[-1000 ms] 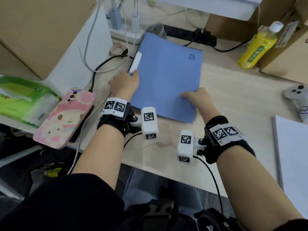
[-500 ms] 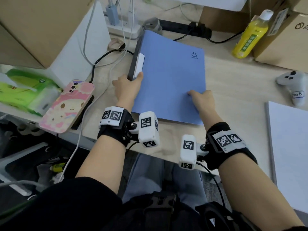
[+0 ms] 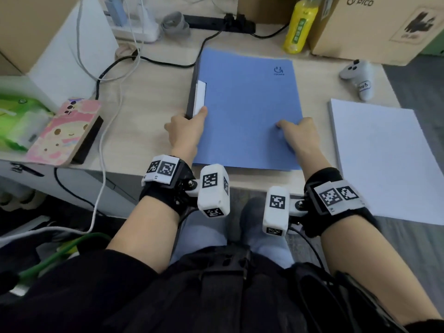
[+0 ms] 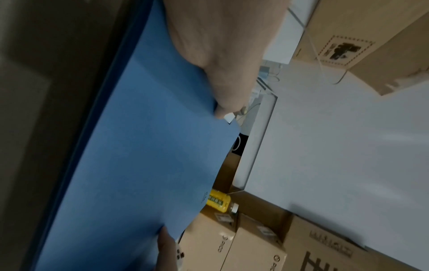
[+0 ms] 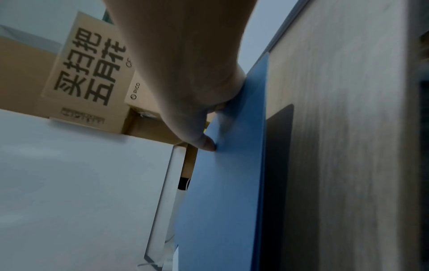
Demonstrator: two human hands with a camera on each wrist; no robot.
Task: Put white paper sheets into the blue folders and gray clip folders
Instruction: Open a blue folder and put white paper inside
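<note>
Your left hand [image 3: 186, 131] grips the folder [image 3: 247, 109] spine; your right hand [image 3: 296, 131] pinches its edge. Hold the spine down and lift slowly.

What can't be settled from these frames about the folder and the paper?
- Blue folder: closed in the head view, so its contents are hidden by the cover.
- Gray folder beneath it: only a dark left edge shows.
- White paper stack: cut off by the right edge; sheet count unreadable.
- Right hand: fingertips curl at the cover's edge; wrist view too blurred to confirm a pinch.
- Left hand: fingers hidden past the spine.
</note>
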